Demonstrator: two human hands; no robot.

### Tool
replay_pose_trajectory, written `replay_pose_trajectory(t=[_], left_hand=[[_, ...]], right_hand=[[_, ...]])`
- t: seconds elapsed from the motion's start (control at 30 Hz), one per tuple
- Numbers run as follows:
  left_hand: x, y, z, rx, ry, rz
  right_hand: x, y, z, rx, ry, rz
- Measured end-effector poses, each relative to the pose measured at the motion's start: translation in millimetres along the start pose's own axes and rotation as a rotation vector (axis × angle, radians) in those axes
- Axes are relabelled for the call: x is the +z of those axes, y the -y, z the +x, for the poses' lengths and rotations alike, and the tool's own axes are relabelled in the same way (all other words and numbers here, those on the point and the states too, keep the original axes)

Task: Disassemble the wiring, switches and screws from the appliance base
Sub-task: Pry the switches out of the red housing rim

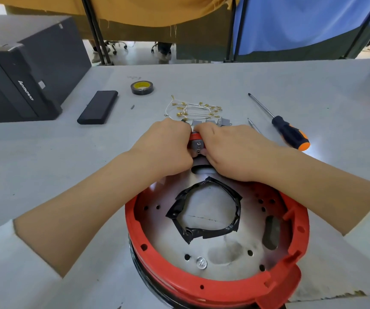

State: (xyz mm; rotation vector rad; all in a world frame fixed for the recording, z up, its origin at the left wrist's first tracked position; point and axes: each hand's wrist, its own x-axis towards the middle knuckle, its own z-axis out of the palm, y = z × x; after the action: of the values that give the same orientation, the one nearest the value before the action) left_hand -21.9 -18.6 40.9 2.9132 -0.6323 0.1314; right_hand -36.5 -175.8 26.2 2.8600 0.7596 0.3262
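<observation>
Both hands, left hand [168, 148] and right hand [228, 150], grasp 1 switch [197, 143] on the appliance base [202, 279] rim; next it probably needs pulling out

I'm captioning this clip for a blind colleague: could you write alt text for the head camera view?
Both hands, left hand and right hand, grip a small grey switch at the far rim of a round red appliance base on a grey table. Beyond lie removed wires, a screwdriver and a tape roll.
</observation>
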Motion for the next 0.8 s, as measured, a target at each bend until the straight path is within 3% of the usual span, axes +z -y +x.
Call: replay_pose_trajectory(t=[0.6, 0.8], left_hand=[[5.4, -10.0, -0.7, -0.063, -0.069, 0.067], [6.8, -2.8, 1.0, -0.032, -0.044, 0.032]], right_hand=[[-3.0, 13.0, 3.5, 0.118, -0.015, -0.072], [1.5, 7.2, 1.5, 0.073, -0.015, -0.103]])
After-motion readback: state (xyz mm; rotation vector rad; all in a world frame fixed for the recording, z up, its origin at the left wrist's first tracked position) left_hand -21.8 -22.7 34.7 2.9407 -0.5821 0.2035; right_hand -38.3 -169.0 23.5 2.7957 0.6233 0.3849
